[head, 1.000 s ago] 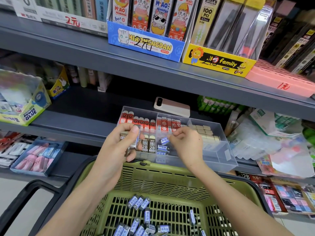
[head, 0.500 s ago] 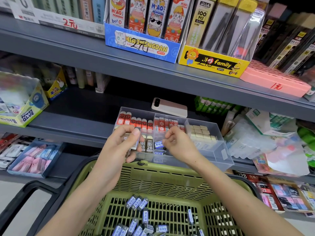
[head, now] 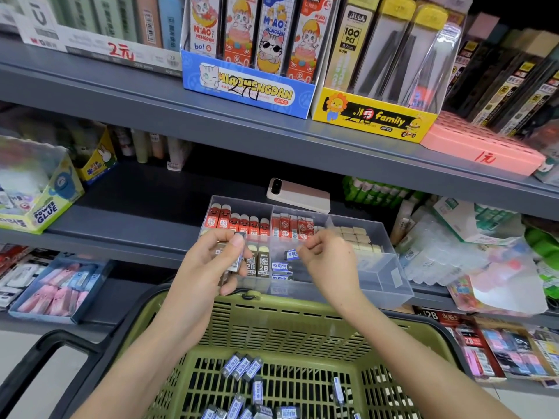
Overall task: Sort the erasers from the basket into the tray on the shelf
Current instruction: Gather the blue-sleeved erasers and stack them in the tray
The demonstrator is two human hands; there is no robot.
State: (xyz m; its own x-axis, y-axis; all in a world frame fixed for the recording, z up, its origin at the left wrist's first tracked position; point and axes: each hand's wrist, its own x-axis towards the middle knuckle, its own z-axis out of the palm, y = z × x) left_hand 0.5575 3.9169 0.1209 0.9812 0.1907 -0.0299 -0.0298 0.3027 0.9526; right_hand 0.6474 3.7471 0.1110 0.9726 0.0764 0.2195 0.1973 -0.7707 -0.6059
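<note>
I have both forearms reaching toward twelve o'clock; left hand (head: pixel 217 264) grips erasers (head: pixel 235 263), right hand (head: pixel 328 261) at its three o'clock, fingers curled.

Shop aisle, grey metal shelving. Upper shelf (head: pixel 145 98) spanning 9 to 3 o'clock, dropping toward the right: blue cartoon display box (head: pixel 251 89) at 12, yellow lead-refill box (head: pixel 372 116) at 1, pink box (head: pixel 484 146) at 2. Middle shelf (head: pixel 127 219) below; glue carton (head: pixel 45 207) at 9, phone (head: pixel 299 195) lying flat near centre, clear-bagged stock (head: pixel 453 252) at 3. Lower shelf (head: pixel 121 300) at 8 with blue tray of pink items (head: pixel 60 285). Pale floor (head: pixel 18 373) at 7. Bright even light on shelf fronts, recess behind dim
</note>
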